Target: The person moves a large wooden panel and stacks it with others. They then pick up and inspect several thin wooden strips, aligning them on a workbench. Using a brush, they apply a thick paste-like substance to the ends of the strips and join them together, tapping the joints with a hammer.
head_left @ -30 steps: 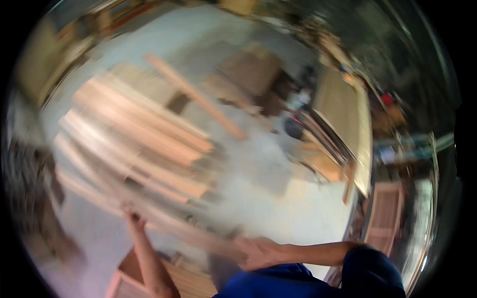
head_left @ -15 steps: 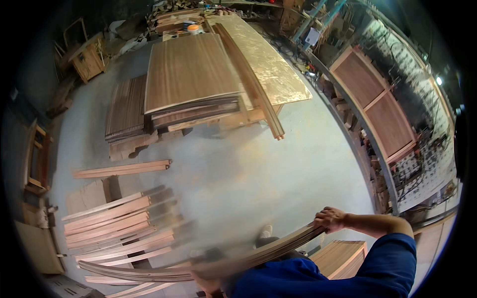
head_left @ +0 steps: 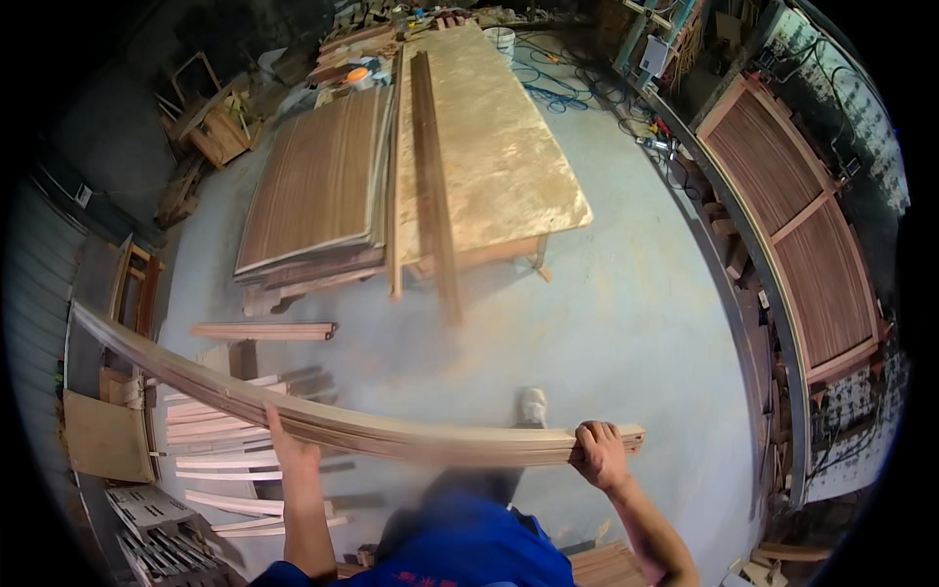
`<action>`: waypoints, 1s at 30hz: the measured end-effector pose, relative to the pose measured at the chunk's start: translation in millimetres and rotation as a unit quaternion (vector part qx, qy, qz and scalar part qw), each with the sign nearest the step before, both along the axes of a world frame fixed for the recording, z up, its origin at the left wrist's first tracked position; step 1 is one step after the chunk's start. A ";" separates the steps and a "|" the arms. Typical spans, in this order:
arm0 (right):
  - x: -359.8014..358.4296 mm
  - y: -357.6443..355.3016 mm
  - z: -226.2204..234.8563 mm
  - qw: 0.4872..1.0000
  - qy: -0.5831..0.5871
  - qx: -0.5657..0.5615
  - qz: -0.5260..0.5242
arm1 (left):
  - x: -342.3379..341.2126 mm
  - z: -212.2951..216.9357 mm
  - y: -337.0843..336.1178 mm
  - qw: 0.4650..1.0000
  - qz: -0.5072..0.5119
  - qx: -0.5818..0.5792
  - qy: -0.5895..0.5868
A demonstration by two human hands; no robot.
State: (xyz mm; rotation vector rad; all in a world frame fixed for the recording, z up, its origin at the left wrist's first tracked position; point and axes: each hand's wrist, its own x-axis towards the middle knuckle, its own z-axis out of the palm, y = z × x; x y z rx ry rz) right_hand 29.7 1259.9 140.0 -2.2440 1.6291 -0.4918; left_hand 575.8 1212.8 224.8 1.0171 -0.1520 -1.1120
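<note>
Both hands clamped on the long wooden plank [head_left: 391, 430] — left hand [head_left: 291, 452] gripping mid-length, right hand [head_left: 599, 455] near its end — held crosswise above the floor, well short of the workbench [head_left: 499, 157].

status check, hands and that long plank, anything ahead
Left hand and right hand both gripping the long plank, held crosswise at waist height. Loose boards on floor at left; worktable ahead.

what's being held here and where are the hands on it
A long wooden plank, carried level in both hands. The right hand grips it near its right end; the left hand holds it from below around mid-length.
</note>
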 end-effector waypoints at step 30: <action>-704.0 -933.5 -23.9 0.979 0.196 -0.051 0.000 | -669.2 -4.7 -702.6 0.944 0.282 0.126 0.117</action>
